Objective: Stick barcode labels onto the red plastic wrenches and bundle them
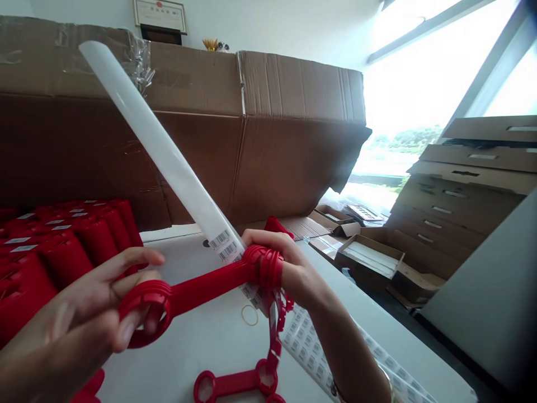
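Observation:
A red plastic bar with a ring at each end (210,284) stretches between my two hands. My left hand (92,302) pinches its near ring, with the thumb and a finger at the opening. Several stacked red rings sit around the fingers of my right hand (293,268), which is closed on them. A long white strip of barcode labels (168,151) slants up to the left from my right hand, its lower end passing behind the red rings. More linked red ring-ended pieces (237,385) hang or lie below my right hand. The right fingertips are partly hidden.
Stacked red pieces (79,240) fill the table's left side. Barcode label sheets (308,347) lie under my right forearm, and a rubber band (249,315) is on the white table (168,364). Large cardboard boxes (293,157) stand behind; more cartons (453,207) are at right.

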The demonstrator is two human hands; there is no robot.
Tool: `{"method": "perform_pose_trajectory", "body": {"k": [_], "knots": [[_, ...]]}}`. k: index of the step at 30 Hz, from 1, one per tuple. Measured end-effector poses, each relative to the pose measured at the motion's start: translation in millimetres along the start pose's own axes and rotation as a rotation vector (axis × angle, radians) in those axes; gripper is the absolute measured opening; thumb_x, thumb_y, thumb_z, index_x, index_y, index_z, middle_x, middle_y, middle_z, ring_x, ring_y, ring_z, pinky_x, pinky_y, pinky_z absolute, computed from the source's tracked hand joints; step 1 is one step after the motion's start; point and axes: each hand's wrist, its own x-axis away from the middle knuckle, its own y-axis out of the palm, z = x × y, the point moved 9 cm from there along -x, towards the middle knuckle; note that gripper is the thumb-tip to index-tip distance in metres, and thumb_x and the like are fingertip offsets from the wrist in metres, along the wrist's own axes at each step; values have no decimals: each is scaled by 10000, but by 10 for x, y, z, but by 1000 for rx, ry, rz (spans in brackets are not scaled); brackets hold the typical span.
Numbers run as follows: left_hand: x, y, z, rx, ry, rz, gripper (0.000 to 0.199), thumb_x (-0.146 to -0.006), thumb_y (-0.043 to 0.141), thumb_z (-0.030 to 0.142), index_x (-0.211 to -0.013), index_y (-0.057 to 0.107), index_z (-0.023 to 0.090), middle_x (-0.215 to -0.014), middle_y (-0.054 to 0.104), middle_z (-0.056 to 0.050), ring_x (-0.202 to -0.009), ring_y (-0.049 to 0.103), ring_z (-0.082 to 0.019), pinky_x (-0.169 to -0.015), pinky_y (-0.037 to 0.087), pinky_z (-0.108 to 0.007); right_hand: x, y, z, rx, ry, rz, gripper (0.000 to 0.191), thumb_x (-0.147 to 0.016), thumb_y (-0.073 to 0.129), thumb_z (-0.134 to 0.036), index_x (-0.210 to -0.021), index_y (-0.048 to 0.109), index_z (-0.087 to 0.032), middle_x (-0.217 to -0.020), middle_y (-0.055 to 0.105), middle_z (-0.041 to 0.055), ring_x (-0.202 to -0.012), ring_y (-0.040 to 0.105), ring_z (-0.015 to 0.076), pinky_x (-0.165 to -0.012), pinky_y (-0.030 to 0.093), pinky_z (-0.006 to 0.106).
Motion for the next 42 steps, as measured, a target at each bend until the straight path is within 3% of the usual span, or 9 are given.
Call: {"method": "perform_pose_trajectory", "body": {"k": [4,6,8,11,14,18,23,30,42], "knots": [[-127,-109,41,-265,-52,47,536,-660,747,724,-1024,720,331,-849,757,-47,-905,710,-279,-673,559,-287,53,16,-53,147,-46,100,193,-828,425,-108,-760,583,-195,-691,610,-4,-570,536,130,-462,372,224],[-104,-132,170,-409,6,144,472,-738,694,721,-1023,726,347,-1134,751,-38,-1126,671,-299,-814,562,-308,65,76,-46,202,-46,98,211,-824,400,-92,-750,563,-203,-652,604,-13,-542,519,128,-446,358,227],[-33,-73,277,-442,55,184,440,-785,662,706,-1030,737,348,-1228,725,-37,-1238,618,-315,-962,532,-356,64,167,-19,244,-33,67,218,-821,384,-82,-740,541,-211,-622,589,-21,-519,503,127,-432,342,230],[42,76,289,-377,52,106,465,-787,677,681,-1078,743,324,-1227,731,-63,-1199,639,-343,-1002,532,-418,57,326,20,300,-18,0,231,-820,383,-71,-739,544,-215,-613,591,-23,-513,510,132,-428,339,239],[30,131,250,-323,63,18,395,-792,742,566,-1095,731,314,-1159,756,-40,-1096,690,-307,-934,568,-374,49,488,105,315,46,-94,224,-841,399,-79,-767,558,-218,-616,604,-19,-500,516,138,-424,345,245],[-50,-15,250,-381,114,109,324,-826,739,577,-1006,724,309,-1083,765,-7,-1059,693,-261,-966,530,-350,29,625,193,298,106,-168,190,-864,429,-86,-779,535,-218,-638,600,-16,-515,487,131,-444,349,244],[-61,-85,309,-422,152,242,407,-839,697,644,-1056,703,301,-1091,757,-16,-1050,678,-270,-939,503,-396,-13,654,250,288,84,-107,216,-858,405,-67,-714,441,-224,-615,502,-34,-538,407,122,-436,257,262],[-62,74,290,-382,127,204,295,-882,699,549,-1002,724,281,-1017,779,3,-1034,701,-241,-915,517,-356,-47,623,256,353,-25,62,229,-793,412,-30,-723,370,-244,-604,469,-45,-532,386,126,-450,230,282],[-143,12,244,-329,177,305,285,-798,780,550,-892,756,282,-905,783,14,-937,706,-214,-866,548,-303,4,683,183,652,-176,172,400,-601,430,61,-731,237,-264,-563,363,-69,-476,264,121,-456,145,297]]}}
